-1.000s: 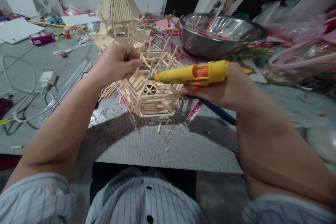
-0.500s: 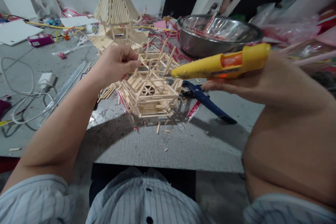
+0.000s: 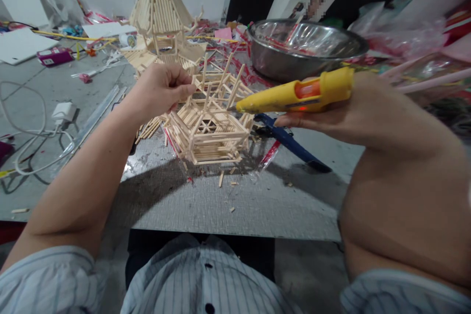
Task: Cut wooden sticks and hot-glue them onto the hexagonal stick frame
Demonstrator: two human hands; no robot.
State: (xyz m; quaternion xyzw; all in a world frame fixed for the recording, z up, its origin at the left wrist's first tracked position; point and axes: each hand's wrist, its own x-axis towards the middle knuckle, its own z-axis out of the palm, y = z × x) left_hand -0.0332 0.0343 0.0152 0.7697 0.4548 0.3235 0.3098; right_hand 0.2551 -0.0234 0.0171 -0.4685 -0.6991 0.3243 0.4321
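My right hand is wrapped round a yellow hot glue gun, whose small red light glows. Its nozzle points left and reaches the upright sticks of a model made of thin wooden sticks; whether it touches them I cannot tell. At the model's upper left, my left hand is closed in a pinch, fingertips against the frame; what sits between them is hidden. Below the glue gun lies a dark blue hand tool with long handles.
Behind the model stands a stick tower with a pointed roof. A metal basin is at the back right. A white charger with cable lies left. Stick offcuts dot the grey table.
The glue gun and my right hand have shifted slightly left, and the gun's rear end has dropped a little. My left hand keeps its pinch at the model.
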